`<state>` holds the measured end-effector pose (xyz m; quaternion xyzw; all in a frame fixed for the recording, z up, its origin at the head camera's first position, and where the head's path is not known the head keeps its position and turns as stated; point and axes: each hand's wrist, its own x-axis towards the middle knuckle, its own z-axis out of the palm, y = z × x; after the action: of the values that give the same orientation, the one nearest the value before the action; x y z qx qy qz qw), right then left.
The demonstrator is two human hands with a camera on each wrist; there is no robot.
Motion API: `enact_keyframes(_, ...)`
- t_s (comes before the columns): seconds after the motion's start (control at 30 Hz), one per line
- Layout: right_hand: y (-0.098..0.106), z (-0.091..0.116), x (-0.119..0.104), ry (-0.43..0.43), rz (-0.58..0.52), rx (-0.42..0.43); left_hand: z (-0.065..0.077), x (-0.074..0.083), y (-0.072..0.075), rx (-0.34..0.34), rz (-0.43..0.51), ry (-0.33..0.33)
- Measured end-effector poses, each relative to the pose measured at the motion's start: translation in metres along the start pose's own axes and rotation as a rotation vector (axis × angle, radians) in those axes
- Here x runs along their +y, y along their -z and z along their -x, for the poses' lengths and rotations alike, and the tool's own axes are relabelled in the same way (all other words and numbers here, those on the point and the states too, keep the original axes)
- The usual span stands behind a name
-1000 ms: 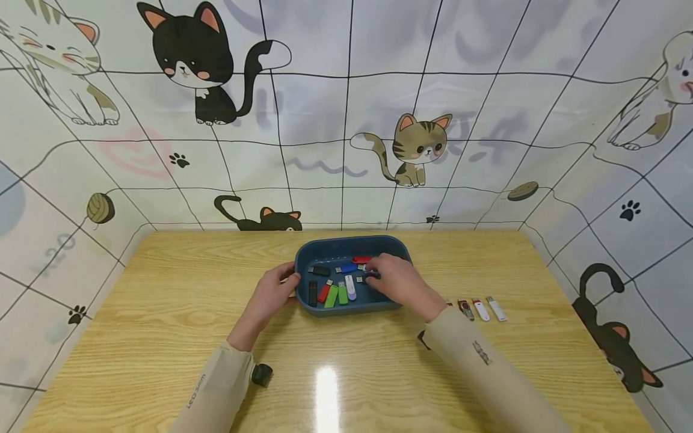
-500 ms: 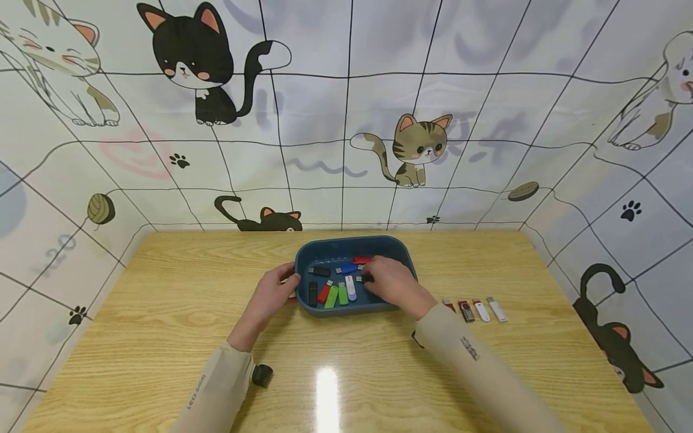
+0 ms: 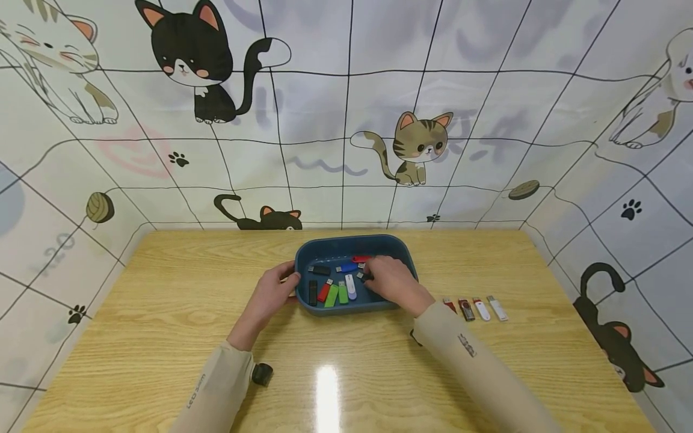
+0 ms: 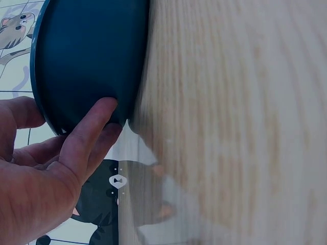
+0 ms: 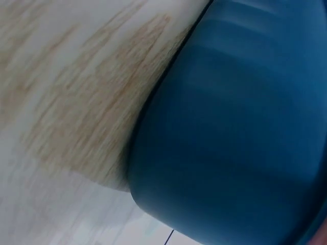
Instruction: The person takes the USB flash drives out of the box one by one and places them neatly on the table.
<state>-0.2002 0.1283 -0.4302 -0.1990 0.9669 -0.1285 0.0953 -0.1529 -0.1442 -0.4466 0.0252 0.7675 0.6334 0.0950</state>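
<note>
My left hand [image 3: 272,293] holds the left end of a dark blue tray [image 3: 354,311], thumb at the rim. In the left wrist view its fingers [image 4: 84,133] lie against the tray's outer wall. Several USB sticks sit inside, among them a blue one [image 3: 347,268], a white one [image 3: 351,286], two green ones and a red one [image 3: 323,292]. My right hand [image 3: 393,278] reaches in over the right side and pinches a dark USB stick [image 3: 369,277], its body partly hidden by the fingers. The right wrist view shows mostly the tray's outer wall [image 5: 230,127].
On the wooden table [image 3: 206,258], right of the tray, lies a row of several USB sticks, including a white one [image 3: 497,308] and a red and white one [image 3: 481,310]. A cat-patterned sheet [image 3: 325,108] stands behind and at both sides.
My right hand has shifted slightly left and down in the tray, letting go of a purplish stick. The dark stick's metal plug has turned a little. The left hand keeps its place.
</note>
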Motion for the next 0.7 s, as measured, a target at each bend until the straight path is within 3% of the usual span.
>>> enact_keyframes(0.7, 0.014, 0.023, 0.006, -0.023, -0.138, 0.148, -0.001, -0.002, -0.001, 0.011, -0.019, -0.001)
